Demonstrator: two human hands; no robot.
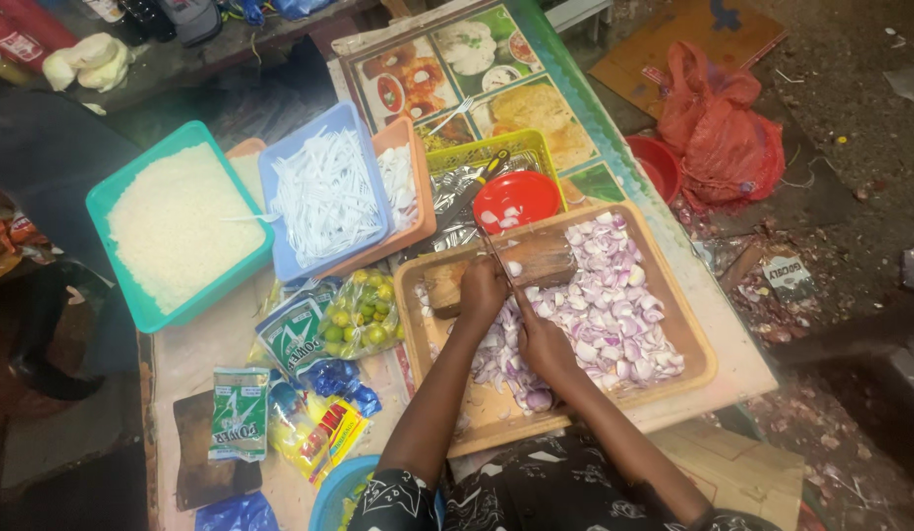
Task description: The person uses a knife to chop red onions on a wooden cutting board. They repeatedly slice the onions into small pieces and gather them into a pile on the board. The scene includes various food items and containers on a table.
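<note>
A wide wooden tray (695, 339) holds a heap of chopped purple onion (614, 310). A small wooden chopping block (541, 258) lies at the tray's far side. My left hand (482, 290) rests curled on the block's near edge; what it pins there is hidden. My right hand (544, 344) is closed on the handle of a knife (498, 258). The thin blade points away from me across the block, right beside my left fingers.
Left of the tray lie a bag of small limes (364, 315) and several sachets (239, 413). Beyond are a teal tray of white grains (132, 192), a blue tray of plastic forks (324, 192), and a red bowl (516, 200). A red plastic bag (723, 128) lies on the ground.
</note>
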